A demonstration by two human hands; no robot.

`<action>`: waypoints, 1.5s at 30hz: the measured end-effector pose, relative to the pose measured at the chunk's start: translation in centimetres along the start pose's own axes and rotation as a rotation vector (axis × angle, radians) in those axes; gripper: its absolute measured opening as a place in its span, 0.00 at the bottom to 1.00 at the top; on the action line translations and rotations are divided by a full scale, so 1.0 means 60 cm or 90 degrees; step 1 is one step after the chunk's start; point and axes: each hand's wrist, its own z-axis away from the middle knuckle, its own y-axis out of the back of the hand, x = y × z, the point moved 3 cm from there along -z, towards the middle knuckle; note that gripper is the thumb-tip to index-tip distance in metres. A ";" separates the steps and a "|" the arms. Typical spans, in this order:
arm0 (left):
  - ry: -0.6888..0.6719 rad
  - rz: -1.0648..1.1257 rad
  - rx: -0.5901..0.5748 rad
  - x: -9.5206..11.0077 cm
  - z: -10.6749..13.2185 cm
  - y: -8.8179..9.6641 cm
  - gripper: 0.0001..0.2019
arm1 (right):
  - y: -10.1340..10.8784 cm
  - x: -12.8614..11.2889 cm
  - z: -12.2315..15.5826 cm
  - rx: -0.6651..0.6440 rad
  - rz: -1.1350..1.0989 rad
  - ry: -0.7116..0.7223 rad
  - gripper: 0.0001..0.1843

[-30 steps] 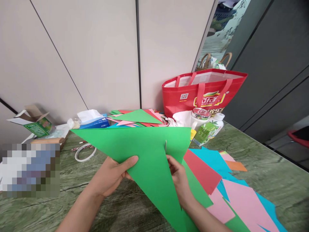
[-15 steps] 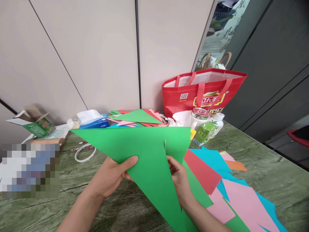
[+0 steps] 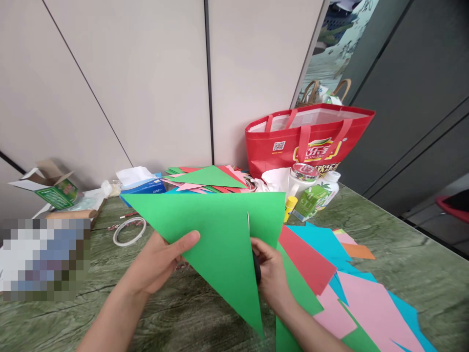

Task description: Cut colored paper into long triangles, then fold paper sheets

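A large sheet of green paper point(image 3: 216, 230) is held up in front of me, with a slit running up from its lower edge on the right. My left hand point(image 3: 161, 261) grips its lower left edge, the thumb on the near face and the fingers behind. In my right hand point(image 3: 269, 269) is a pair of scissors point(image 3: 257, 269); only part of the black handle and a sliver of blade show at the slit. How far the blades are apart is hidden by the paper.
Cut pieces of coloured paper point(image 3: 370, 303) spread over the table point(image 3: 205, 327) at the right. Behind stand a paper pile point(image 3: 205, 177), a red bag point(image 3: 271, 151), a lidded cup point(image 3: 302, 178), a green carton point(image 3: 309, 203) and a yellow glue stick point(image 3: 290, 208). Left lies a tape roll point(image 3: 116, 235).
The left part of the green sheet has shifted right, and its lower tip has risen. My left hand has moved slightly left and the right hand slightly. More of the scissors' black handle shows.
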 end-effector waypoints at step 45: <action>-0.007 0.089 0.263 -0.083 0.081 0.041 0.26 | -0.039 0.018 0.028 -0.130 0.018 -0.045 0.14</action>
